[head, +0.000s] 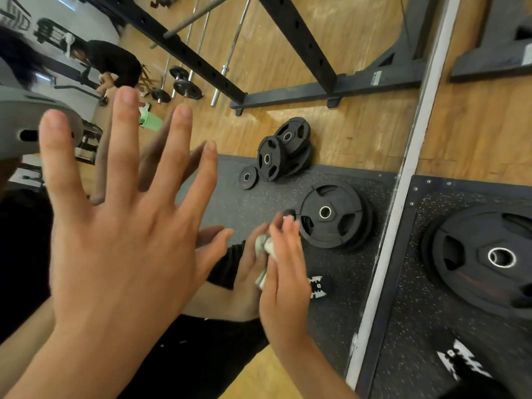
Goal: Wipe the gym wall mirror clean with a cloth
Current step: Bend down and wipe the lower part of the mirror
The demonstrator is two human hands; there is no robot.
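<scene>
The wall mirror point(331, 133) fills most of the view, and its pale frame edge point(403, 180) runs diagonally down the right side. My left hand point(121, 231) lies flat against the glass with its fingers spread, holding nothing. My right hand point(283, 272) presses a small crumpled white-and-green cloth point(263, 249) onto the glass low down, next to the reflected weight plate. Both hands' reflections meet them at the glass.
The mirror reflects a black rack base point(316, 90), barbells, stacked black weight plates point(285, 151), a green cup point(151, 120) and another person point(115, 64) bending over far back. A real weight plate point(489, 257) and my shoe point(460, 361) are on the rubber mat to the right of the frame.
</scene>
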